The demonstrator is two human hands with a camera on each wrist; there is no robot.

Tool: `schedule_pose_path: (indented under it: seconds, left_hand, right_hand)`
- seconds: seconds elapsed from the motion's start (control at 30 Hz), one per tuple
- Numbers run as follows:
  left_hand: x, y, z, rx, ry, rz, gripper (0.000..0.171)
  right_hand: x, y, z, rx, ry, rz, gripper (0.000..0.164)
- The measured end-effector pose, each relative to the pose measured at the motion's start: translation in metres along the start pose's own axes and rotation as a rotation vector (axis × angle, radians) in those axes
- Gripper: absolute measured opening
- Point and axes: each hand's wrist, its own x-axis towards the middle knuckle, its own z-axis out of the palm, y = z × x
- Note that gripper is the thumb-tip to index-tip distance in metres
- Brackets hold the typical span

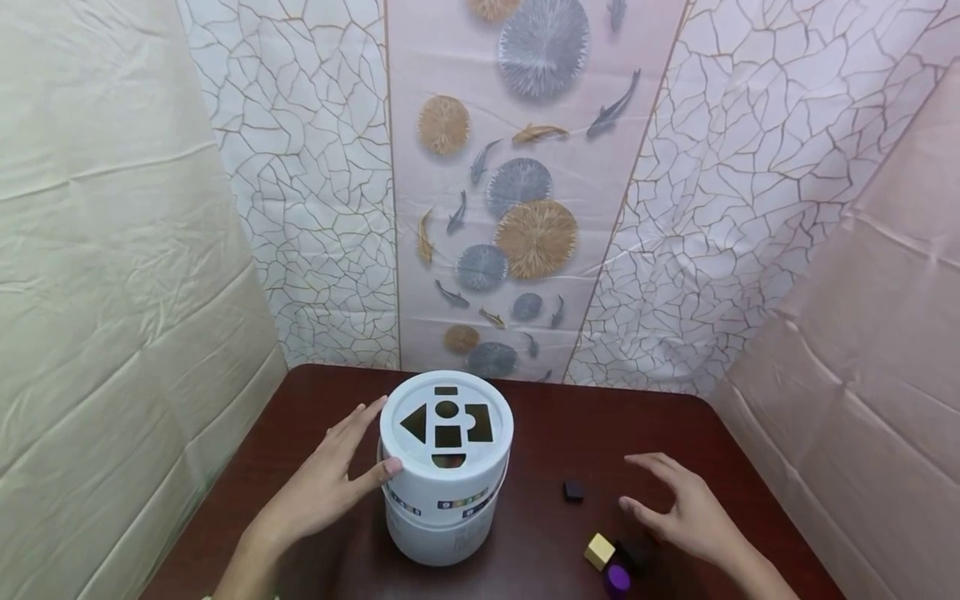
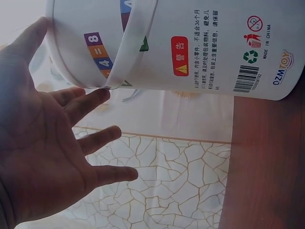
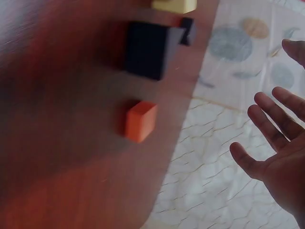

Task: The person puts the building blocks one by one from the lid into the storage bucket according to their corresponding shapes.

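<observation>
A white bucket [image 1: 442, 533] stands upright on the table, its lid [image 1: 480, 471] cut with several shaped holes, among them a triangle, a circle and a square. My left hand [image 1: 322, 487] is beside the lid with fingers spread, thumb and fingertips right at the rim. In the left wrist view the left palm [image 2: 43, 148] faces the bucket's printed wall [image 2: 157, 57]. My right hand [image 1: 690, 512] hovers over the table's right side, fingers relaxed and holding nothing. Near it lie a yellow block [image 1: 599, 551], a purple block [image 1: 617, 581] and a small dark block [image 1: 573, 491].
An orange block [image 3: 141, 121] and a larger black block [image 3: 147, 50] show in the right wrist view. The dark red-brown table [image 1: 322, 400] ends at a patterned cloth backdrop [image 1: 322, 208]. Pale cloth walls [image 1: 112, 292] rise on both sides.
</observation>
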Motion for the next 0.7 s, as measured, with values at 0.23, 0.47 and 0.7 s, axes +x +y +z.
schedule_pose_path:
  seconds: [0.23, 0.47, 0.7]
  left_hand:
    - [-0.001, 0.001, -0.001, 0.002, -0.015, -0.015, 0.089]
    - [-0.003, 0.001, 0.0, -0.021, -0.028, -0.031, 0.089]
    - [-0.001, 0.0, 0.001, -0.018, -0.022, -0.031, 0.089]
  right_hand:
    - [-0.023, 0.021, 0.003, -0.007, -0.023, 0.083, 0.055]
    - [-0.037, 0.041, 0.01, -0.011, -0.087, 0.177, 0.051]
    - [-0.047, 0.06, 0.02, -0.061, -0.045, 0.139, 0.048]
